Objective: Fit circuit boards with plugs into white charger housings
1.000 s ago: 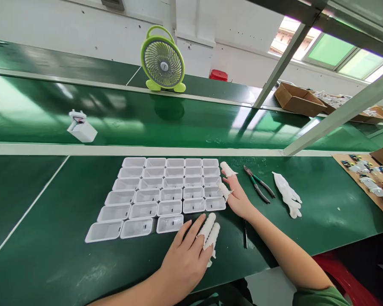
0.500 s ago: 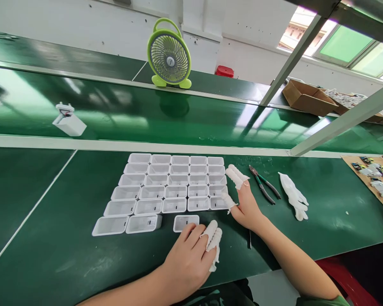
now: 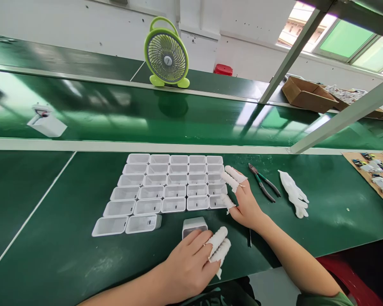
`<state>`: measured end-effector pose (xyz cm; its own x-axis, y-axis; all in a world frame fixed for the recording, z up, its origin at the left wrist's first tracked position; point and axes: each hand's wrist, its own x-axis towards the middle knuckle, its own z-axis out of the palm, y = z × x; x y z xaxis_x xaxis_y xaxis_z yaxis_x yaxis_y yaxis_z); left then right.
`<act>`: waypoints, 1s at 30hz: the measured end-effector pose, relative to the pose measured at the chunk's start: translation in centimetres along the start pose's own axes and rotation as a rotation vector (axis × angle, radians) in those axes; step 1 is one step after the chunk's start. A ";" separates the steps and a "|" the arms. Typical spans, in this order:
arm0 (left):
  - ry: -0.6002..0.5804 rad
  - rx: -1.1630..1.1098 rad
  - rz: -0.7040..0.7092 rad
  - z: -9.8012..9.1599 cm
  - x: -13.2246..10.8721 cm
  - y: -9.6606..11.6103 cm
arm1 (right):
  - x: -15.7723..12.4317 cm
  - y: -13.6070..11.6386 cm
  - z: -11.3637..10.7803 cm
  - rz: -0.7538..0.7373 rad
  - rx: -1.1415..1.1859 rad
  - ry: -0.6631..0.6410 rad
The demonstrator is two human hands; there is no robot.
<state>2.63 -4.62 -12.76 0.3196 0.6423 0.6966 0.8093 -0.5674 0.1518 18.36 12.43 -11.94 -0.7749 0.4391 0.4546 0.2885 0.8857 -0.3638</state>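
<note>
My left hand is closed at the front of the green table, with white finger cots on some fingertips. Its bare outer fingers curl over a small white plastic box, which stands tilted with part of it hidden by the hand. Beyond it, white open boxes stand in tight rows. My right hand lies along the right end of these rows, thumb and fingers apart, also in white cots. Its fingertips touch or nearly touch the end boxes, and nothing shows in its grasp.
Green-handled pliers and a white glove lie right of my right hand. A thin metal tool is partly under my right wrist. On the belt behind sits a white box with a plug. Farther back is a green fan.
The box at my left hand has tipped and shifted right, and that hand moved slightly right. My right fingers have spread a little. The white box on the belt has travelled left.
</note>
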 end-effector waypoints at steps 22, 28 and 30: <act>0.240 -0.106 -0.386 -1.5 -1.0 -2.0 | -0.8 -4.5 -0.5 -0.544 -0.184 -0.225; 0.192 -0.229 -0.335 -1.7 -0.4 -2.0 | -0.3 -3.4 -1.9 -0.573 -0.091 -0.115; 0.090 -0.308 -0.348 -1.9 -0.3 -2.0 | -0.4 -2.8 -2.3 -0.564 -0.019 -0.084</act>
<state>0.01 -4.66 -11.96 0.0004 0.7817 0.6236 0.6723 -0.4618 0.5785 19.16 10.11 -9.24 -0.8536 -0.1148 0.5081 -0.1730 0.9825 -0.0688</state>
